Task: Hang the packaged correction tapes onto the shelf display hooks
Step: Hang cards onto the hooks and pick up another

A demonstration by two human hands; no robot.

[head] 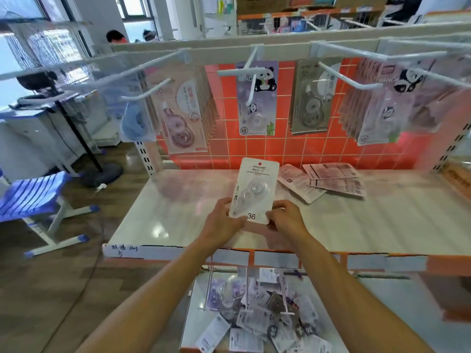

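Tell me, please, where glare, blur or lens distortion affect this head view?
Head view: the wide-angle lens splays the display hooks; glare patches the glossy white shelf; hanging packs at far left smear; the correction tape pack in the left hand and right hand is sharp, its 36 legible.

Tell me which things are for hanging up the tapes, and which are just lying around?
For the job:
- correction tape pack, held by the left hand and right hand
- display hooks
- loose packs on the shelf
- heap of packs below

Just lying about:
- blue chair
- black stand base
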